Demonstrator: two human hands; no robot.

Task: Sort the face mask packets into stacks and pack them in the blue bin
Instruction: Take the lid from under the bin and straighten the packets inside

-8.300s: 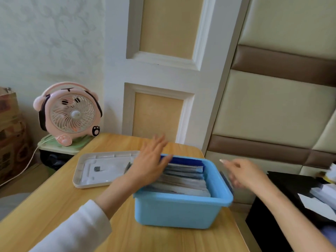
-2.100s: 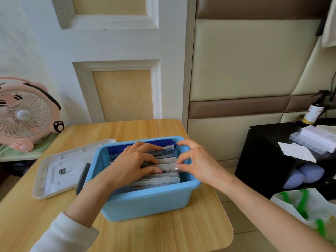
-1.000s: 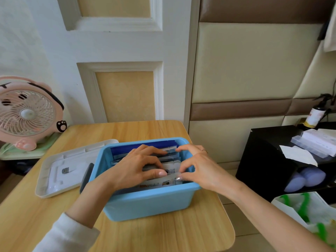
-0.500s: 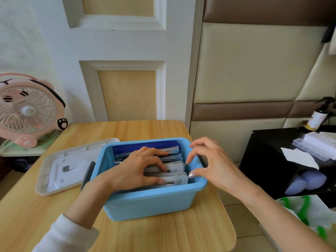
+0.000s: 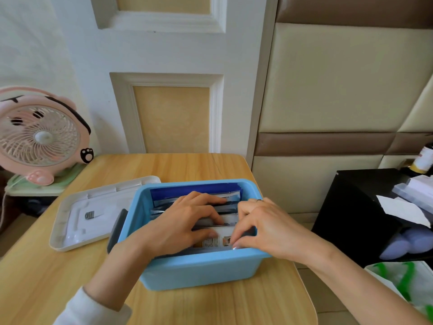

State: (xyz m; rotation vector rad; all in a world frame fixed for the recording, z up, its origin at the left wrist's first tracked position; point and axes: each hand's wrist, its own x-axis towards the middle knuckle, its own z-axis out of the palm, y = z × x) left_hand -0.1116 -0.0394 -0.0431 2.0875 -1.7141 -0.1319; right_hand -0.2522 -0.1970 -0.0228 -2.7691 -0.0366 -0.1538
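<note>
The blue bin (image 5: 199, 270) stands on the wooden table near its right edge. Inside it, several face mask packets (image 5: 194, 192) stand on edge in a row, dark blue ones at the back and silver-white ones toward the front. My left hand (image 5: 180, 226) lies flat on top of the packets with fingers spread. My right hand (image 5: 260, 226) is at the bin's right side, its fingertips pinching the front white packet (image 5: 215, 241). Both hands hide most of the middle packets.
A white tray (image 5: 75, 221) lies left of the bin, with a dark object (image 5: 116, 228) wedged between them. A pink fan (image 5: 39, 137) stands at the far left. A black cabinet (image 5: 351, 216) and a green-and-white bag (image 5: 403, 282) sit right of the table.
My right hand has dropped from above the bin's right rim back onto the front packets. My left hand has stayed on the packets. The view has shifted slightly.
</note>
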